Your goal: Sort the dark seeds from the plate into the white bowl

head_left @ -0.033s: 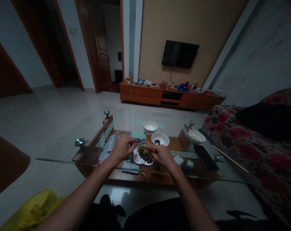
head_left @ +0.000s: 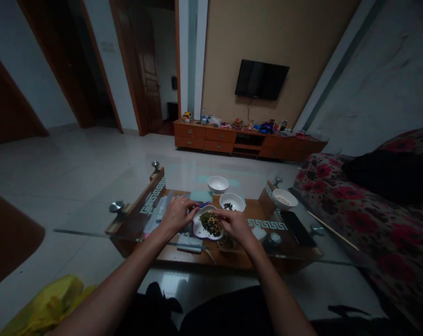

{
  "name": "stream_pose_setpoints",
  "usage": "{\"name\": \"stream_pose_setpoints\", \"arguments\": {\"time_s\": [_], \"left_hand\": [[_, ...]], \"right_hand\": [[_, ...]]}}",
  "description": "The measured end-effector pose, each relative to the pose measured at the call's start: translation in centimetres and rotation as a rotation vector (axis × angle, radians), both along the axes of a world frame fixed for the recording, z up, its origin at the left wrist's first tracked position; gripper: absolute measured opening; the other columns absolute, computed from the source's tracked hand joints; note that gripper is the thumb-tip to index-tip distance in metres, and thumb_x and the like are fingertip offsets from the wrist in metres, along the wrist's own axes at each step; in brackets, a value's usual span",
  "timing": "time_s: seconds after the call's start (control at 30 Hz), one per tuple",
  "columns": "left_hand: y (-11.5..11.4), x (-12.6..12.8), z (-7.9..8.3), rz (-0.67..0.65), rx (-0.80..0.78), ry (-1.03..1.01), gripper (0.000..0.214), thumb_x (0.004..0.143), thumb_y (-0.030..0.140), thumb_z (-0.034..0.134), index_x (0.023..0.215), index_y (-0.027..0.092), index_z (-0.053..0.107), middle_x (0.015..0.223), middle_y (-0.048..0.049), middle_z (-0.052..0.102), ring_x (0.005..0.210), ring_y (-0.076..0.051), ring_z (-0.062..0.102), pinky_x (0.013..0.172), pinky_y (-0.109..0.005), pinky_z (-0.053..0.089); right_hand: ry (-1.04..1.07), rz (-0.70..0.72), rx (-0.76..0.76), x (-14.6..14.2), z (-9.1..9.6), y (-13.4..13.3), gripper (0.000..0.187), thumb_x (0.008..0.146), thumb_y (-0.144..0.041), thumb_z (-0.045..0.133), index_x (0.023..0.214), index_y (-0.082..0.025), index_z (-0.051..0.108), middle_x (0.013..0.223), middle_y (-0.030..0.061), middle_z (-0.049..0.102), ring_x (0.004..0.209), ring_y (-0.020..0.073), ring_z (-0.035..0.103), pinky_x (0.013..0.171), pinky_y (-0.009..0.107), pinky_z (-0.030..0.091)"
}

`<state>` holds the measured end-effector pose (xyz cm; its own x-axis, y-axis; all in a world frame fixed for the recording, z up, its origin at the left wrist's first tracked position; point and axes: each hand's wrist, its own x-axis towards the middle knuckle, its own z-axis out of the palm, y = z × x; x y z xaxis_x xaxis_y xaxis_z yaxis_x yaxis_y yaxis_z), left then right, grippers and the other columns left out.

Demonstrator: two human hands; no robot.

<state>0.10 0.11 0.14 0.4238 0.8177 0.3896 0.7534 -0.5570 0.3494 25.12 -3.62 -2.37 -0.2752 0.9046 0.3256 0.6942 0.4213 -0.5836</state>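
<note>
A white plate (head_left: 199, 230) with a wavy, purplish edge lies on the glass table, heaped with small green, tan and dark beans or seeds (head_left: 210, 223). My left hand (head_left: 178, 213) is at the plate's upper left, thumb and fingers closed on its rim beside a bluish-purple strip. Over the right side of the heap, my right hand (head_left: 234, 225) has its thumb and forefinger pinched together. Whatever sits between those fingertips is too small to see. Just behind the right hand stands a white bowl (head_left: 239, 201) with some black beans (head_left: 228, 206) in it.
Another white bowl (head_left: 218, 185) stands farther back; a third bowl (head_left: 284, 199), with pale contents, is at the right. Beside it lie a dark flat device (head_left: 298, 228) and a long thin stick (head_left: 333, 230). A flowered sofa (head_left: 323, 172) borders the right side.
</note>
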Motion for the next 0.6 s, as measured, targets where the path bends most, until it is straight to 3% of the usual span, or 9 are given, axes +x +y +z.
{"name": "stream_pose_setpoints", "arguments": {"time_s": [0.1, 0.2, 0.33, 0.43, 0.53, 0.6], "left_hand": [[0.3, 0.8, 0.5, 0.016, -0.038, -0.071, 0.023, 0.092, 0.035, 0.061, 0.099, 0.025, 0.080, 0.090, -0.0072, 0.076, 0.090, -0.026, 0.066, 0.086, -0.041, 0.044], [0.2, 2.3, 1.1, 0.043, -0.104, -0.250, 0.023, 0.088, 0.035, 0.062, 0.094, 0.023, 0.080, 0.089, -0.0082, 0.077, 0.086, -0.026, 0.067, 0.083, -0.040, 0.045], [-1.0, 4.7, 1.8, 0.083, -0.111, -0.363, 0.023, 0.087, 0.035, 0.060, 0.090, 0.021, 0.078, 0.074, -0.0063, 0.072, 0.069, -0.023, 0.064, 0.069, -0.036, 0.042], [-2.6, 6.2, 2.3, 0.096, -0.105, -0.453, 0.025, 0.087, 0.038, 0.059, 0.090, 0.019, 0.075, 0.066, -0.0039, 0.067, 0.063, -0.021, 0.061, 0.062, -0.032, 0.040], [-3.9, 7.5, 3.0, 0.044, -0.123, -0.567, 0.030, 0.090, 0.045, 0.057, 0.094, 0.019, 0.071, 0.068, -0.0028, 0.066, 0.063, -0.019, 0.062, 0.060, -0.030, 0.043], [-4.5, 8.2, 3.4, -0.008, -0.135, -0.646, 0.034, 0.091, 0.049, 0.056, 0.098, 0.018, 0.069, 0.074, -0.0034, 0.068, 0.067, -0.019, 0.064, 0.062, -0.029, 0.046]], "right_hand": [[0.104, -0.107, 0.020, 0.1, 0.8, -0.8, 0.019, 0.096, -0.028, 0.065, 0.105, -0.025, 0.081, 0.102, 0.0054, 0.082, 0.089, 0.0236, 0.077, 0.085, 0.032, 0.056], [0.224, -0.159, -0.003, -0.6, 1.8, -2.0, 0.027, 0.100, -0.029, 0.053, 0.105, -0.022, 0.079, 0.090, 0.0056, 0.081, 0.081, 0.0225, 0.075, 0.081, 0.032, 0.057], [0.284, -0.227, 0.026, -1.7, 2.2, -3.7, 0.043, 0.088, -0.009, 0.047, 0.116, -0.023, 0.076, 0.113, 0.0072, 0.079, 0.103, 0.0232, 0.074, 0.098, 0.038, 0.056], [0.363, -0.282, 0.074, -1.7, 2.8, -4.2, 0.037, 0.088, -0.018, 0.056, 0.121, -0.022, 0.075, 0.127, 0.0108, 0.075, 0.120, 0.0269, 0.068, 0.109, 0.044, 0.051], [0.590, -0.325, -0.014, -1.7, 4.2, -3.5, 0.035, 0.096, -0.037, 0.053, 0.117, -0.019, 0.074, 0.122, 0.0129, 0.075, 0.112, 0.0289, 0.070, 0.100, 0.045, 0.055], [0.695, -0.236, -0.122, -2.0, 5.3, -2.5, 0.038, 0.100, -0.042, 0.046, 0.105, -0.018, 0.074, 0.109, 0.0114, 0.077, 0.099, 0.0269, 0.073, 0.088, 0.040, 0.059]]}}
